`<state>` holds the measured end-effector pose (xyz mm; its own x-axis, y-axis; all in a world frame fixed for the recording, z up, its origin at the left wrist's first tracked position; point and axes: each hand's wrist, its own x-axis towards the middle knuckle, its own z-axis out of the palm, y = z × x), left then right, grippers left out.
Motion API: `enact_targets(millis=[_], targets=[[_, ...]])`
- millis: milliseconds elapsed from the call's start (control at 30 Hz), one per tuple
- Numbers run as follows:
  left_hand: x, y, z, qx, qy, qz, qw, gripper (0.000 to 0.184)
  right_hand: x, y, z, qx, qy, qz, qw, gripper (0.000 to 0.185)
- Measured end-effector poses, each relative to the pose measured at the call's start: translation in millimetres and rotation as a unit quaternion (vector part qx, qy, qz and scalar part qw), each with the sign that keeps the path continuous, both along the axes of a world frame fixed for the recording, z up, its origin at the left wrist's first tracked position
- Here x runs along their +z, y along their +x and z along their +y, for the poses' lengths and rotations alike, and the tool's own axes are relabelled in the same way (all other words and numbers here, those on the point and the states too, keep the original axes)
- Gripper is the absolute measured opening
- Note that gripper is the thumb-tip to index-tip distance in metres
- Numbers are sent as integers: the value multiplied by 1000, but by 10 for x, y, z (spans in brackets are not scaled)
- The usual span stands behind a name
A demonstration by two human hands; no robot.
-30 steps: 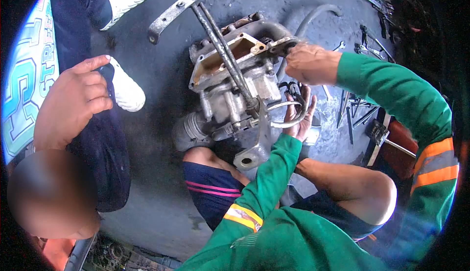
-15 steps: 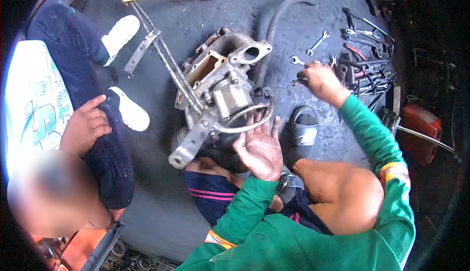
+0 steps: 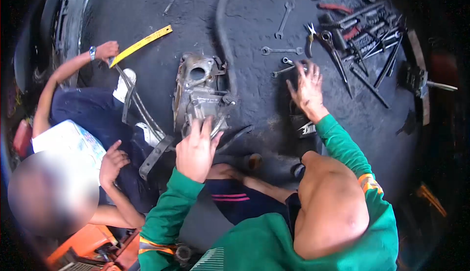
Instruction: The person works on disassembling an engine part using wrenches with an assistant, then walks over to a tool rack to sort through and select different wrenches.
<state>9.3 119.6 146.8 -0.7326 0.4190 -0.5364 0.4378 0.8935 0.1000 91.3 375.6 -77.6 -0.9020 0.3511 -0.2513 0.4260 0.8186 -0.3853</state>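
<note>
Since the earlier frame, the metal bracket [image 3: 154, 159] had shifted from across the engine part [image 3: 205, 97] to the left of it, and the left hand [image 3: 194, 148] had turned from palm up to back up. The engine part stood left of the middle of the frame, a dark hose [image 3: 223, 21] curving up from beside it to the top. The left hand lay over its lower end, fingers a little apart and pointing up the frame, perhaps to steady it; whether they pinched anything could not be told, since the back of the hand hid the undersides. Right of centre, the right hand [image 3: 308, 89] reached over a small wrench [image 3: 287, 61], thumb well away from the bent fingers, though whether the fingertips had closed on a tool was unclear. More wrenches [image 3: 282, 51], a pair of pliers [image 3: 310, 41] and a tool pile [image 3: 364, 26] lay toward the upper right, probably set on that side to be handy for the right arm. At the upper left, another person's hand [image 3: 106, 51] gripped the lower end of a yellow strip [image 3: 143, 45], where the bracket's top end also met it, likely keeping the bracket clear of the engine part
</note>
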Motion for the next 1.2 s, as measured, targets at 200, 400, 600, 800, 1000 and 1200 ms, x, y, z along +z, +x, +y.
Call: enact_targets(millis=[200, 400, 600, 800, 1000, 1200], targets=[[156, -107, -112, 153, 3, 2, 988, 38, -598, 377, 504, 41, -7, -123, 992, 51], [220, -160, -261, 68, -37, -5, 997, 37, -442, 341, 759, 40, 40, -129, 990, 39], [116, -106, -280, 60, 24, 7, 998, 33, -234, 381, 898, -20, -13, -141, 990, 48], [206, -126, -314, 81, -27, -6, 996, 32, 212, 105, 286, -340, -491, -52, 800, 39], [147, -32, -397, 111, 7, 23, 994, 34, -29, 224, 142, 30, -229, 35, 972, 27], [245, -97, -321, 126, -4, -12, 992, 34, -263, 151, 1316, -148, 102, 133, 975, 44]])
